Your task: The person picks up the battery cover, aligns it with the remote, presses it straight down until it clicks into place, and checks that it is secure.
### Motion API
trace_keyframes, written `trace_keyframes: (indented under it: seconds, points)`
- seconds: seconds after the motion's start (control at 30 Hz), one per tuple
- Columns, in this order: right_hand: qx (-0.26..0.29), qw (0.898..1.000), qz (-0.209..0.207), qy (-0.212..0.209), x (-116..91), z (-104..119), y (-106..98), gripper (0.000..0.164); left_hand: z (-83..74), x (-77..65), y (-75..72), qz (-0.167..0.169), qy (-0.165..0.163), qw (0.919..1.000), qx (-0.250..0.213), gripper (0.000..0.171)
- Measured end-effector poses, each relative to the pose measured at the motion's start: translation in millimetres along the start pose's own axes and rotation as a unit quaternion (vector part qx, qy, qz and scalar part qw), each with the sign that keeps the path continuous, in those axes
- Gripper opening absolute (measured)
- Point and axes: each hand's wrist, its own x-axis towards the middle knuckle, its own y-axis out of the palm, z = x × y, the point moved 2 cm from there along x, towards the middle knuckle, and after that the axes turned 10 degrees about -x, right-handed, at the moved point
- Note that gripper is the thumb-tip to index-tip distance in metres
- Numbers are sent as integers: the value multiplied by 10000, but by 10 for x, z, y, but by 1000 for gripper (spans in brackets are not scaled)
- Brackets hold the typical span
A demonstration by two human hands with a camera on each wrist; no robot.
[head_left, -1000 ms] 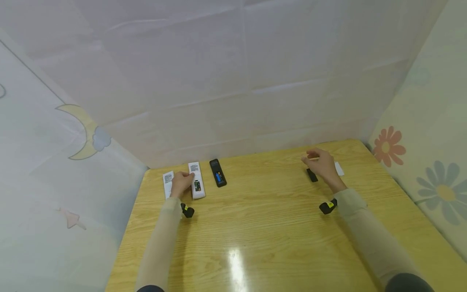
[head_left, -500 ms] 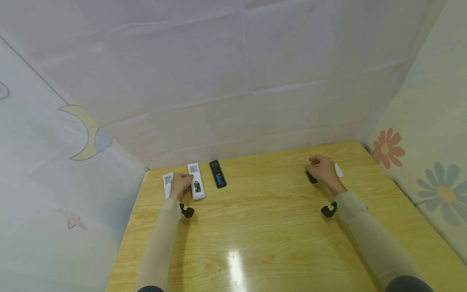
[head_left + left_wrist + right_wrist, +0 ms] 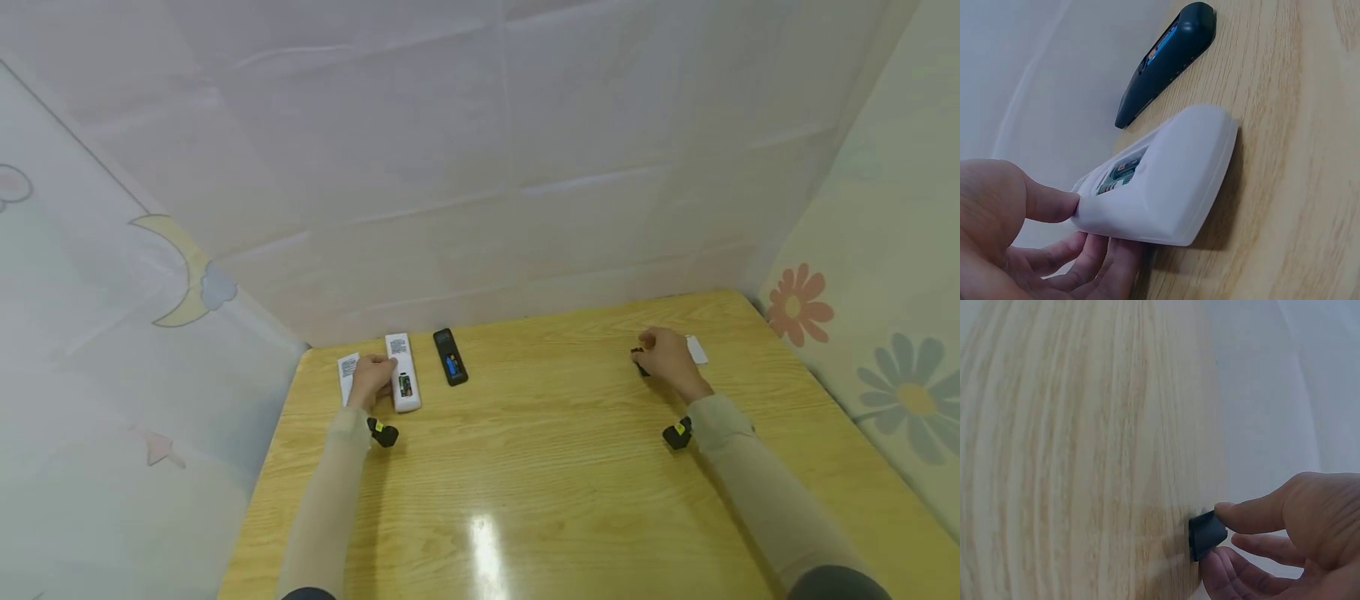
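Observation:
My left hand (image 3: 371, 380) grips a white remote control (image 3: 407, 403) that lies with its back up. In the left wrist view the thumb sits on the near edge of this remote (image 3: 1179, 169) and the fingers lie along its lower side. Its battery compartment is uncovered, with batteries showing inside. Far to the right, my right hand (image 3: 670, 363) pinches a small black battery cover (image 3: 1208, 535) between thumb and fingers, one edge close to or touching the table. From the head view most of that cover is hidden by the hand.
A black remote (image 3: 451, 357) with an uncovered compartment and a blue battery lies right of the white one. Another white remote (image 3: 347, 377) is partly hidden by the left hand. A white cover (image 3: 697, 350) lies beside the right hand. A wall hanging rises behind the table (image 3: 540, 417).
My right hand has lowered onto the black battery cover and taken it between thumb and fingers. The left hand has stayed on the white remote control.

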Motion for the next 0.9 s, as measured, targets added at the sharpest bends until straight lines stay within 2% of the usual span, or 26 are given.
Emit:
trace_keyframes:
  seconds: [0.4, 0.63, 0.9]
  points:
    - [-159, 9999, 52, -14, 36, -65, -77, 47, -4, -21, -13, 94, 61, 9998, -149, 60]
    - [-271, 9996, 84, -90, 66, -95, -86, 38, 1, -74, -46, 330, 184, 9988, -302, 61]
    - [-176, 9996, -67, -200, 53, -98, -73, 32, -22, -145, -47, 443, 76, 9978, -497, 60]
